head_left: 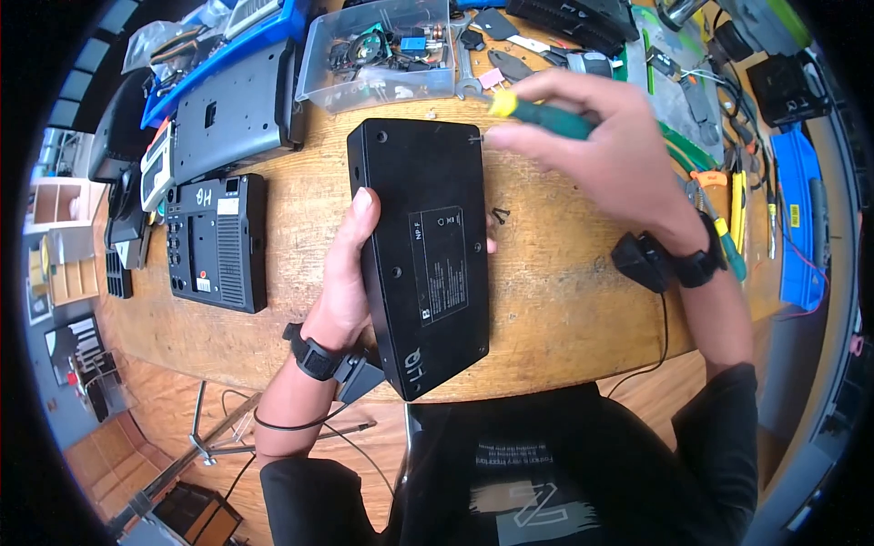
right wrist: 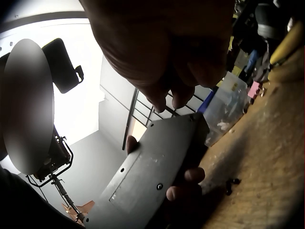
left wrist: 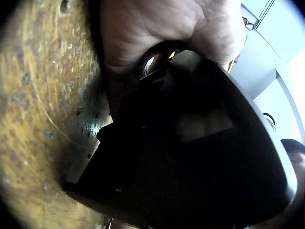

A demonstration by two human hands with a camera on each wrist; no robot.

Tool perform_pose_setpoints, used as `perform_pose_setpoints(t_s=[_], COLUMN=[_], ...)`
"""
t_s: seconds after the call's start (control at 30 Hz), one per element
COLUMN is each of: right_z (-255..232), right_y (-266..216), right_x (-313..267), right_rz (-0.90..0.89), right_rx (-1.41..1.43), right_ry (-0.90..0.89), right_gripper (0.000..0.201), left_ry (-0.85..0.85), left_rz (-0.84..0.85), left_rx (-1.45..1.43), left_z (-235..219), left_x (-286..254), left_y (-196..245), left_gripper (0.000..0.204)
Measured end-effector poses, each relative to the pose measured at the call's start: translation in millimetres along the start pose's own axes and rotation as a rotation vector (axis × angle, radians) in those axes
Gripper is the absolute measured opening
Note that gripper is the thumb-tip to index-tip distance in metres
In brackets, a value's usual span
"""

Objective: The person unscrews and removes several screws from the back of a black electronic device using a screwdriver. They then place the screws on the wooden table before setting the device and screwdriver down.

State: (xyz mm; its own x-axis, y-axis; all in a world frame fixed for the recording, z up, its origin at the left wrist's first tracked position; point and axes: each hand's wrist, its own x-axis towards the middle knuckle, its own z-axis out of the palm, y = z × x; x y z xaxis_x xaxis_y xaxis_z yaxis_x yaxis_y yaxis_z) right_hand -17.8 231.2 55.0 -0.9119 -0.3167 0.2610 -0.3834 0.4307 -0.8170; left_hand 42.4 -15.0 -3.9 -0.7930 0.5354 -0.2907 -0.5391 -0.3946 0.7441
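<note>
A black box-shaped device [head_left: 414, 182] with a printed label stands tilted over the wooden table, its screw-holed face towards me. My left hand [head_left: 341, 264] grips it from the left side, thumb on the edge and fingers behind. In the left wrist view the device's dark body [left wrist: 190, 162] fills most of the picture below the palm. My right hand [head_left: 614, 141] holds a screwdriver [head_left: 555, 120] by its green and yellow handle; its shaft is hidden. The right thumb and fingertips are close to the device's upper right corner, where a small metal piece [head_left: 474, 139] shows.
Dark screws [head_left: 500, 216] lie on the table right of the device. A clear parts bin [head_left: 378, 77] stands behind it. To the left are another black device [head_left: 216, 244] and a larger black panel [head_left: 238, 114]. Pliers and other tools cover the right side.
</note>
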Motion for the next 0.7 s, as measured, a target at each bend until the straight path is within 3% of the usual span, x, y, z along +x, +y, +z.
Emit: perform_pose_setpoints(t_s=[0.17, 0.2, 0.33, 0.43, 0.47, 0.57, 0.7], right_z=[-38.7, -46.7, -56.8, -68.4, -71.8, -77.4, -75.9], right_y=[-10.3, -5.7, -25.5, -25.9, -18.3, -25.4, -25.3], right_x=[-7.2, -12.4, -26.1, -35.1, -35.4, -40.6, -40.2], right_rz=[-0.014, 0.103, 0.179, 0.159, 0.025, 0.151, 0.164], right_rx=[-0.162, -0.12, -0.276, -0.218, -0.229, -0.274, -0.262], right_ry=[0.057, 0.071, 0.096, 0.027, -0.016, -0.072, -0.043], right_gripper=[0.027, 0.028, 0.031, 0.031, 0.029, 0.027, 0.024], left_ry=[0.003, -0.002, -0.011, -0.017, -0.005, 0.0, -0.012], left_rz=[-0.004, -0.002, -0.003, -0.012, -0.013, -0.007, 0.001], left_rx=[-0.048, -0.067, -0.143, -0.183, -0.178, -0.173, -0.182], left_z=[-0.3, -1.4, -0.9, 0.4, 0.6, 1.8, 2.7], left_x=[1.6, 2.6, 6.1, 6.9, 6.9, 7.2, 7.6], left_y=[0.0, -0.3, 1.9, 4.5, 4.2, 3.6, 3.6], left_gripper=[0.114, 0.113, 0.107, 0.104, 0.104, 0.104, 0.104])
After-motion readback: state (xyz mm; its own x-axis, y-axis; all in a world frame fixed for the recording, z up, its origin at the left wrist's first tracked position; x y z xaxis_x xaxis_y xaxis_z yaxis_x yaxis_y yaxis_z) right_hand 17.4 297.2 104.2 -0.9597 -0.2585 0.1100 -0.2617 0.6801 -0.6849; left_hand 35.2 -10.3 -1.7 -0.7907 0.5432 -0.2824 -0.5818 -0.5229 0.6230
